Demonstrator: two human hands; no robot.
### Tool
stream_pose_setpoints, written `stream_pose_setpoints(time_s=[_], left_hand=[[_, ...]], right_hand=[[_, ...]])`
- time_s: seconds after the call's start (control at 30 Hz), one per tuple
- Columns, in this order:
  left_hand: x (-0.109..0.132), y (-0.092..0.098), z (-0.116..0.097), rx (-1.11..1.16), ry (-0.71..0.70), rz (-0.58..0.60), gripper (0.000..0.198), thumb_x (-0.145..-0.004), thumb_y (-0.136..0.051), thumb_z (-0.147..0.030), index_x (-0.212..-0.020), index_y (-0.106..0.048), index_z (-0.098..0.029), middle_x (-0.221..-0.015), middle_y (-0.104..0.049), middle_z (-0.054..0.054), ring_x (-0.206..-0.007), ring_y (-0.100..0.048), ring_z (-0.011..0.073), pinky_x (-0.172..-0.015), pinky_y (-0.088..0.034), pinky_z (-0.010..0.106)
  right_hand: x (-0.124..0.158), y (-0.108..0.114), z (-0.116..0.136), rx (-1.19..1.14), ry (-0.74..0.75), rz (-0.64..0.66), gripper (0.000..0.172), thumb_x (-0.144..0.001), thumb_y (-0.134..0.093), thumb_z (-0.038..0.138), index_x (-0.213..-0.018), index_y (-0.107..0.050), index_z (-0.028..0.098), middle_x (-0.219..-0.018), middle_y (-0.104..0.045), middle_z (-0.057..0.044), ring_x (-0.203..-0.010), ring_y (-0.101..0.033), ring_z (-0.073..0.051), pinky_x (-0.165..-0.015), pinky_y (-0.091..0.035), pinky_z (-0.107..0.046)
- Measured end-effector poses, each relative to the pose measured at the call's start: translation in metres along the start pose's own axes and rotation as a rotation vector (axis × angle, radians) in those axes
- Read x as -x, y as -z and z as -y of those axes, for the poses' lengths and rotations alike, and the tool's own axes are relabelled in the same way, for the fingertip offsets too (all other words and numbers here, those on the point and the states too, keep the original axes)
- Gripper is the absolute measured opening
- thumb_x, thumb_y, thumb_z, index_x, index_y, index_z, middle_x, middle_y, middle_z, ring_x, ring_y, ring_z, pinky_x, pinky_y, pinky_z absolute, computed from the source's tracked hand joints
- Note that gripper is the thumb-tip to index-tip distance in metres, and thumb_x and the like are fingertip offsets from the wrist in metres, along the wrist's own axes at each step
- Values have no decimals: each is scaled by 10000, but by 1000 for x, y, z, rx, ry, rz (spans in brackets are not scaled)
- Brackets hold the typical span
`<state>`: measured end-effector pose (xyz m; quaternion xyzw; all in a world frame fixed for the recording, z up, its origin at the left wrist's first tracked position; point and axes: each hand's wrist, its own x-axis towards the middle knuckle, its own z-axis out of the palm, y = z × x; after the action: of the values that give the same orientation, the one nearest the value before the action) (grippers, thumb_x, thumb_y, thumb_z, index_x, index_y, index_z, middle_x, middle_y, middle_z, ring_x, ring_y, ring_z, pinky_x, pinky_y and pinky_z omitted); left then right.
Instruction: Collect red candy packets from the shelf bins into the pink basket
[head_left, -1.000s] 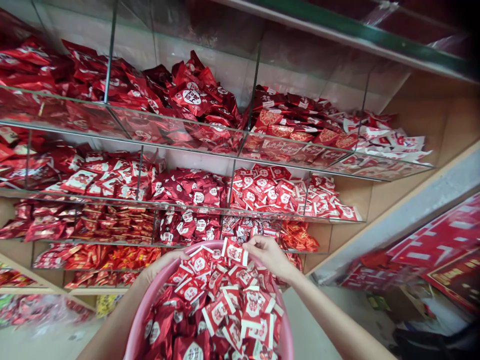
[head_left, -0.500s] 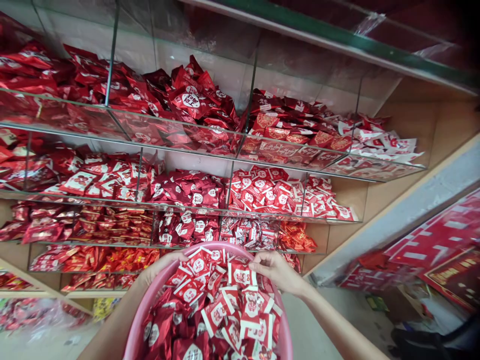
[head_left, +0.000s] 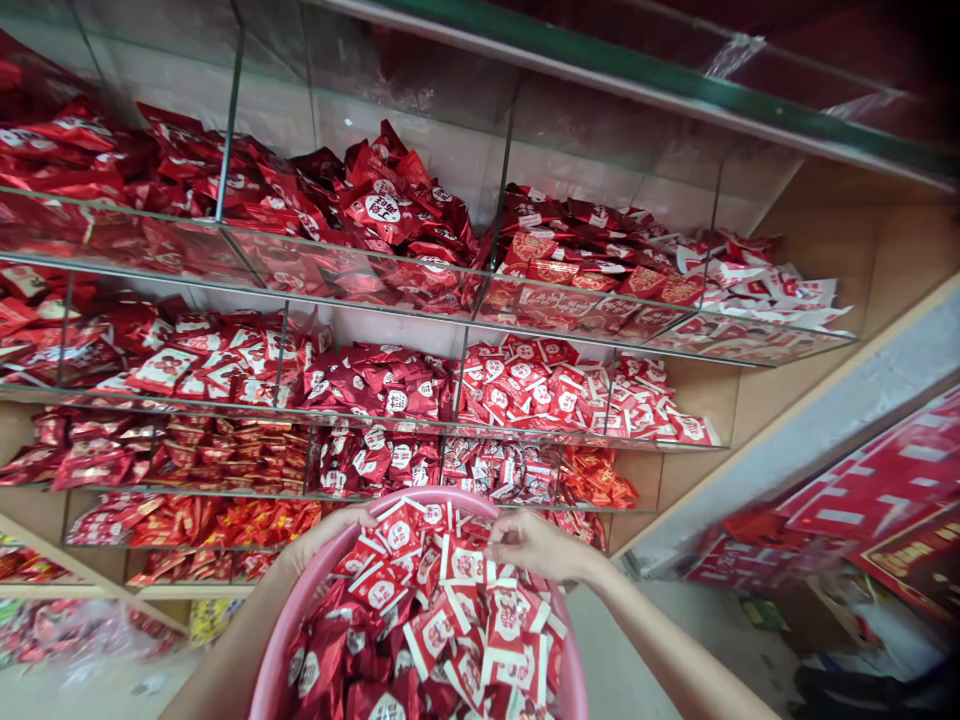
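Note:
A pink basin (head_left: 271,650) sits low in the middle of the view, heaped with small wrapped packets. Its left rim is in the grip of my left hand (head_left: 330,535), whose fingertips hook over the edge. At the far right of the rim, my right hand (head_left: 536,545) pinches the edge of a red-and-white packet (head_left: 463,564) just over the heap. Darker red packets (head_left: 322,650) fill the basin's left side, and red packets with white ends (head_left: 510,615) lie on the right. The basin's bottom is out of frame.
Glass-fronted shelves (head_left: 375,265) with dividers rise ahead, their compartments full of red packets (head_left: 382,205). A slanted wooden side panel (head_left: 690,480) bounds them on the right. Red printed packaging (head_left: 885,470) and a cardboard box (head_left: 832,610) stand at the right, by the floor.
My right hand has shifted left, carrying the pinched packet a little toward the middle of the basin. My left hand stays on the rim.

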<state>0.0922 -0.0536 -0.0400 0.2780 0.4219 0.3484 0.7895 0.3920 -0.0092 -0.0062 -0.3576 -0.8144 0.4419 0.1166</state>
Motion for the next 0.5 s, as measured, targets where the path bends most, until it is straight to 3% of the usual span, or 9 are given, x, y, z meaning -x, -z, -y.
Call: stream_pose_setpoints(time_s=[0.17,0.27,0.37,0.5], left_hand=[[0,-2,-4,87,143,91,397,-679,-592,-312,-1039,-605,-148,-867,-698,81,-913,-623,300,-850,-443,373],[-2,2,-4,120,168,98,428,-680,-595,-310,-1070,-587,-136,-857,-696,90,-895,-631,303,-857,-437,374],[-5,7,-2,154,179,110,441,-688,-594,-298,-1090,-573,-118,-826,-696,97,-870,-638,302,-848,-437,369],[-5,9,-1,183,147,116,434,-717,-565,-274,-1127,-555,-131,-805,-699,77,-798,-652,278,-796,-456,355]], right_hand=[[-2,2,-3,89,-27,27,285,-785,-551,407,-702,-670,162,-586,-574,29,-521,-440,-82,-512,-340,-210],[-5,4,6,228,-75,-52,306,-783,-550,439,-695,-673,172,-615,-601,10,-554,-482,-102,-532,-351,-227],[-12,-2,21,376,-43,-198,294,-787,-545,461,-795,-662,191,-802,-641,-34,-747,-554,-167,-656,-399,-278],[-25,-21,30,433,26,-98,257,-775,-591,406,-923,-637,201,-944,-646,-54,-927,-546,-215,-836,-378,-357]])
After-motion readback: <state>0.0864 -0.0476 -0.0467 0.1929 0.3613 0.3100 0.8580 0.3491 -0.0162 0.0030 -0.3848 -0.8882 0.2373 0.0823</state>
